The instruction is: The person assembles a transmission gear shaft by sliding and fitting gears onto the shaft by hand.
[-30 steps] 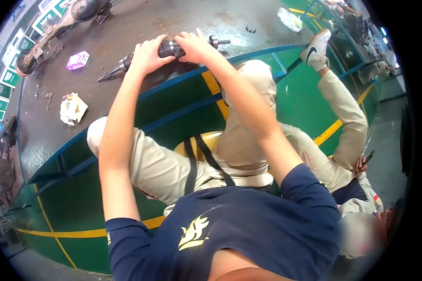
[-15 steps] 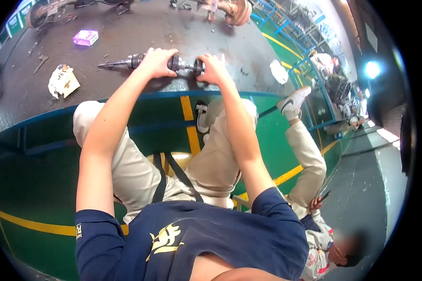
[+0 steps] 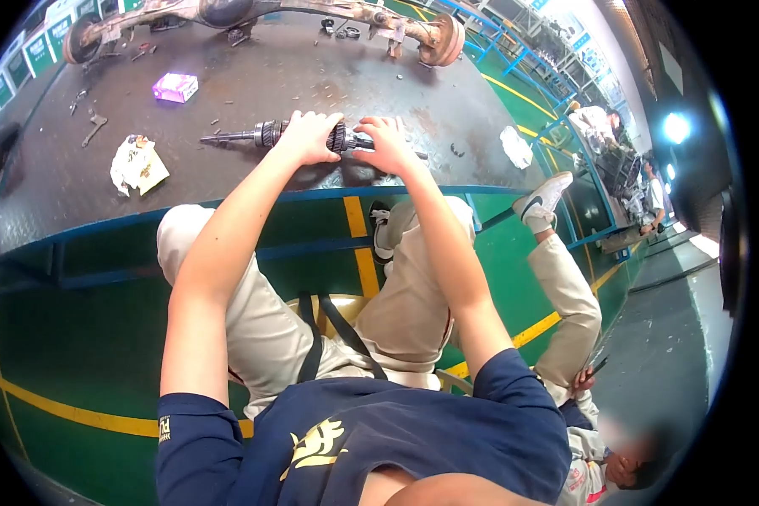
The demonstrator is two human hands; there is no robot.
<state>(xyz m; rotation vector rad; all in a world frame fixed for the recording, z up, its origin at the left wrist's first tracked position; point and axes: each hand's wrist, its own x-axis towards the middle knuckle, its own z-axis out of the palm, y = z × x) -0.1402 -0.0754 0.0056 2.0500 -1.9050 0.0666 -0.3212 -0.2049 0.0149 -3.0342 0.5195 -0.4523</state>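
Note:
A dark metal gear shaft [image 3: 270, 132] lies crosswise on the worktable [image 3: 219, 181] near its front edge, its thin tip pointing left. My left hand [image 3: 310, 139] is wrapped over the gears in its middle, fingers on the far side and thumb on the near side. My right hand [image 3: 385, 145] curls round the shaft's right part, close beside the left one. The shaft's right end shows past my right hand. Parts of the gears are hidden under both hands.
Behind lies a rusty axle assembly [image 3: 312, 10]. A purple box [image 3: 175, 88], crumpled paper [image 3: 139, 165] and a metal tool [image 3: 94, 130] are on the left, a white crumpled bag [image 3: 515, 148] on the right. A person's leg [image 3: 567, 295] reaches toward the table at right.
The view has swung, bringing more of the axle into sight. My right hand first moved outward along the shaft with a dark ring-like part, then came back close to my left hand.

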